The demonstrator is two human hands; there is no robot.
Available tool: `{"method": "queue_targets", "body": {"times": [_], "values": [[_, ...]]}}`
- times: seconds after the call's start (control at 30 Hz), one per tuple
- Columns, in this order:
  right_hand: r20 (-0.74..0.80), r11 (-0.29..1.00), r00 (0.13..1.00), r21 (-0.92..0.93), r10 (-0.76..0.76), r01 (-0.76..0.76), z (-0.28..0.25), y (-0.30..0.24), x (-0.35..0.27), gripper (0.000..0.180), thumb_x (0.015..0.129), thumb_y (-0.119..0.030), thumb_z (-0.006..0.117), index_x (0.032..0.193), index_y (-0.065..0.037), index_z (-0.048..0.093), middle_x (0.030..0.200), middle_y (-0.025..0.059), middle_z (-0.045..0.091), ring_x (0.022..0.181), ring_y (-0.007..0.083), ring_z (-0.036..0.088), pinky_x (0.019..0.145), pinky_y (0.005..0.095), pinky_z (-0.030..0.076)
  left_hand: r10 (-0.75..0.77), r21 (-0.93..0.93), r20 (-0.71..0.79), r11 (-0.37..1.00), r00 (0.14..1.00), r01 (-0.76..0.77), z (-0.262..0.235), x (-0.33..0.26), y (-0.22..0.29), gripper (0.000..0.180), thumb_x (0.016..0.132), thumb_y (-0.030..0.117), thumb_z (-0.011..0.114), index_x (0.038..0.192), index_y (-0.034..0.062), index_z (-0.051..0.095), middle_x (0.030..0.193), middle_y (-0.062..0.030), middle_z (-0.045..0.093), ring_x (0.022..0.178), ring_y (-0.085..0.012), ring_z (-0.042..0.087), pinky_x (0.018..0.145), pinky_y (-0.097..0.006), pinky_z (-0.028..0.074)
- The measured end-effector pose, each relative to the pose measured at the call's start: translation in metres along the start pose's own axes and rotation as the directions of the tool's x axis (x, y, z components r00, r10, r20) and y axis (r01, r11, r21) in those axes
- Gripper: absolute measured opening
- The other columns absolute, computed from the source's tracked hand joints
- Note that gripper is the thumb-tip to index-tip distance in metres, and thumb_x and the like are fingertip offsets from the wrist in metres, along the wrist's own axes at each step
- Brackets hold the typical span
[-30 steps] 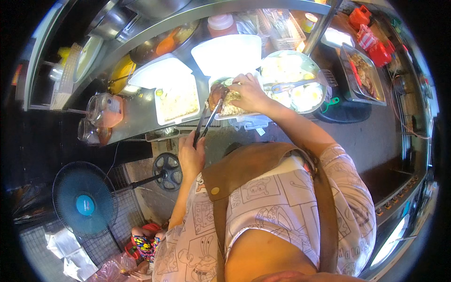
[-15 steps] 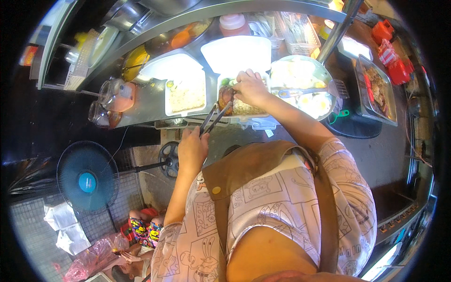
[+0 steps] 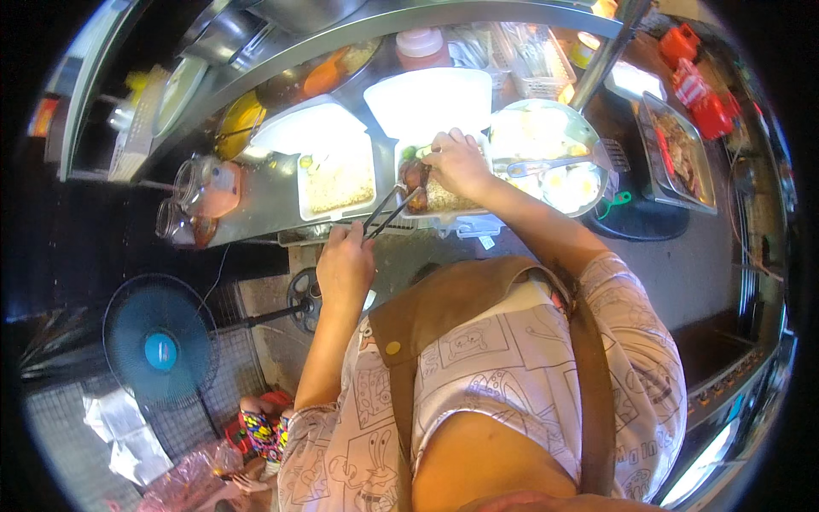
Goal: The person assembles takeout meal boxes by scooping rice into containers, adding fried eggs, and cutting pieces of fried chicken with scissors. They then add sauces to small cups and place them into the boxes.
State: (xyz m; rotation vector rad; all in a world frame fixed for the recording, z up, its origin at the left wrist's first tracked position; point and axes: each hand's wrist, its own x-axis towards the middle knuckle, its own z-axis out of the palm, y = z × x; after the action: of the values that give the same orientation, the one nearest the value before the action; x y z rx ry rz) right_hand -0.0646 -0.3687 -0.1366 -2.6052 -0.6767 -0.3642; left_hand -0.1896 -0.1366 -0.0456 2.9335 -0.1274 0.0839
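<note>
Two white foam boxes lie open on the steel counter (image 3: 256,205), lids tilted back. Left box (image 3: 334,175): one slab of pale fried rice or noodles, small green bit at its far left corner. Right box (image 3: 444,183): rice, brown meat (image 3: 413,177) at its left end, green pieces at the far edge. Left hand (image 3: 345,264) closed around the handles of one pair of tongs (image 3: 388,211); tong tips reach the meat in the right box. Right hand (image 3: 458,162) rests over the right box, fingers curled down onto the food; cannot tell what they grip. One round steel pan (image 3: 546,158) just right of the box, holding two fried eggs and one metal spatula. One rectangular tray (image 3: 678,149) of browned food farther right. Two glass jars (image 3: 192,200) with reddish contents at counter's left end. One squeeze bottle (image 3: 421,43), pale with red cap, behind the boxes. One blue fan (image 3: 158,350) on the floor, lower left.
</note>
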Motion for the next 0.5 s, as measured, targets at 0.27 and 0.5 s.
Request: {"method": "queue_targets", "body": {"times": [0.27, 0.5], "values": [[-0.264, 0.993, 0.960, -0.098, -0.090, 0.067, -0.063, -0.001, -0.036, 0.015, 0.071, -0.023, 0.062, 0.076, -0.010, 0.068, 0.104, 0.0045, 0.055, 0.100, 0.0241, 0.049, 0.086, 0.0388, 0.037, 0.065, -0.239, -0.022, 0.969, 0.998, -0.069, -0.019, 0.016, -0.011, 0.038, 0.085, 0.018, 0.065, 0.117, 0.0001, 0.061, 0.098, -0.0219, 0.060, 0.092, -0.0374, 0.059, 0.081, -0.042, 0.048], [-0.474, 0.973, 0.858, -0.012, 0.197, -0.230, -0.155, 0.068, -0.127, 0.021, 0.073, -0.027, 0.074, 0.083, -0.009, 0.068, 0.104, 0.0041, 0.058, 0.099, 0.0246, 0.050, 0.082, 0.0382, 0.037, 0.386, -0.498, -0.010, 0.798, 0.922, -0.340, -0.041, 0.066, 0.135, 0.040, 0.086, 0.011, 0.063, 0.123, -0.0041, 0.058, 0.100, -0.0179, 0.058, 0.091, -0.0306, 0.059, 0.082, -0.037, 0.047]]}}
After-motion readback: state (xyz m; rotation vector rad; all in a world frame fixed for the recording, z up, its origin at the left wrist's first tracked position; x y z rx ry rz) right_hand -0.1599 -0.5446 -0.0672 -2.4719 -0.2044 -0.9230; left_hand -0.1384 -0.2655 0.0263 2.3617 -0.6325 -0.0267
